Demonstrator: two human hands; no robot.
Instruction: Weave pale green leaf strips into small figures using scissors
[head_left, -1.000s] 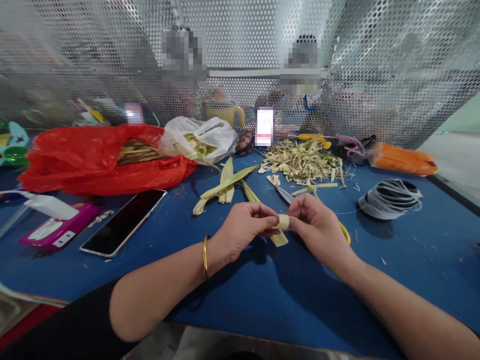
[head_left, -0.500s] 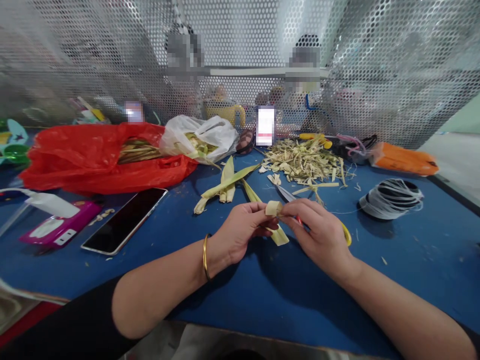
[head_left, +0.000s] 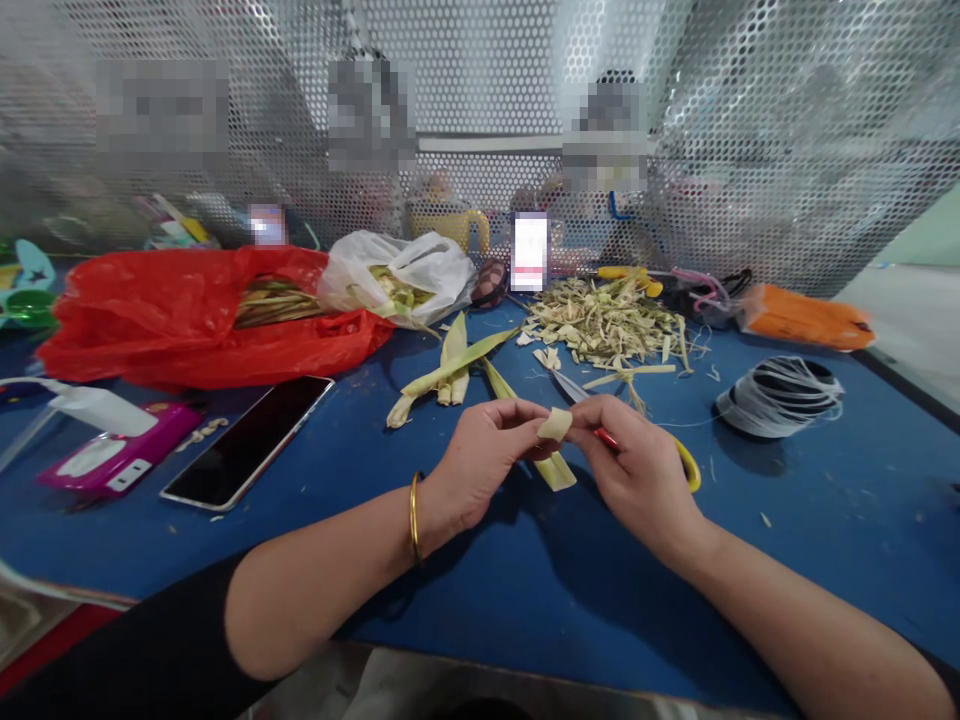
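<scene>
Two hands meet at one short, pale, curled strip, held above the middle of the table. The left hand has thumb and fingers clamped on it; the right hand pinches its right end, fingertips together. Half a second ago the strip sat slightly higher and more to the left; now it slants between the fingertips. The red part of the scissors still shows at the right fingers, with the yellow handle beyond that hand. Whether the right hand touches them, I cannot tell.

A long leaf runs beneath the fingers; contact is unclear. Beyond lie crossed leaves and, to their right, a heap of scraps. Past the left wrist are the phone and purple socket, with the red bag and white bag behind.

The near edge runs below the forearms, the dark right edge past the spool and orange pack. Blue surface shows between the forearms and from right forearm to spool; mesh bounds the far side.
</scene>
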